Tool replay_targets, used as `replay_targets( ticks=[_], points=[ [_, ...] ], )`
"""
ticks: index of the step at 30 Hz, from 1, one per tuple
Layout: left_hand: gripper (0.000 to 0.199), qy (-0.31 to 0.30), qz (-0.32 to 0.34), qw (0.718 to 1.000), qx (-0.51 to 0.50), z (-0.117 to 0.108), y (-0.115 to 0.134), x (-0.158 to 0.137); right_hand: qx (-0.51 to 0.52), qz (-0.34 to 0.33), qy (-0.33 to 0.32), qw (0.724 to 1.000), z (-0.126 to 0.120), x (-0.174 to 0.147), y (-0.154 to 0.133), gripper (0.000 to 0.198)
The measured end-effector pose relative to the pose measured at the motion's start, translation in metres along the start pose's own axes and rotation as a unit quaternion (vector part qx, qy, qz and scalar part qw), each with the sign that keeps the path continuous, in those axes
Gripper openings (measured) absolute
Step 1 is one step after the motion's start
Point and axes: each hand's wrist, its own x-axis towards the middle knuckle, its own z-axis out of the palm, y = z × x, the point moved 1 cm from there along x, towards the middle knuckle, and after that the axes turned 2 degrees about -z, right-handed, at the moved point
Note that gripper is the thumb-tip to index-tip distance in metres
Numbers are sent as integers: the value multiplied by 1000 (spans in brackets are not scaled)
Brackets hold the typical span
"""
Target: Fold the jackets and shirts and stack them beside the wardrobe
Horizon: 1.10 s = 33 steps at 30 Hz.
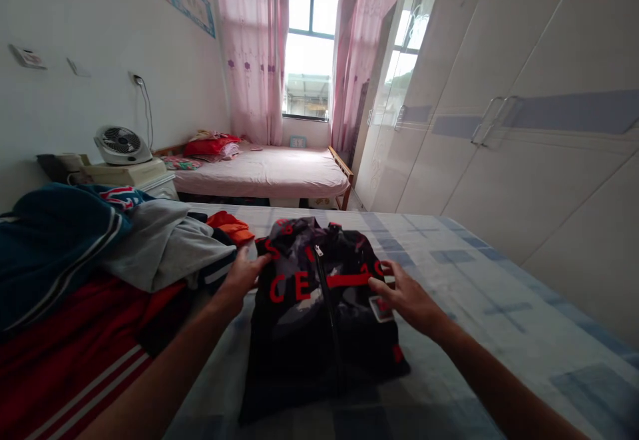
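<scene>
Black red-lettered cloth jacket (294,337) may crease if left hand (243,276) and right hand (408,298), pinching opposite edges, pull unevenly.

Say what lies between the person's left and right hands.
The black jacket, with its zip facing up, lies between the left hand and the right hand, as the head view shows.

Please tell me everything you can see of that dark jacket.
The jacket is black with grey patches and red lettering; its fabric looks soft. The front zipper looks closed, its pull near the collar. It lies front up on the blue-and-white sheet, collar toward the window, left hand and right hand touching its sides.
</scene>
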Motion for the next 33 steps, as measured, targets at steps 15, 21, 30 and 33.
replay_targets(
  ticks=[15, 21, 30, 33],
  points=[
    [51, -134, 359, 781, 492, 33, -69, -16, -193, -203, -100, 955, 85, 18, 16, 53],
    [50, -137, 347, 800, 471, 32, -65, -17, -186, -205, -98, 956, 81, 18, 15, 51],
    [51, -133, 346, 787, 493, 33, -65, -16, -187, -209, -94, 955, 82, 17, 15, 50],
    [53, -133, 345, 781, 503, 33, -65, -16, -183, -209, -95, 956, 82, 17, 15, 50]
  ],
)
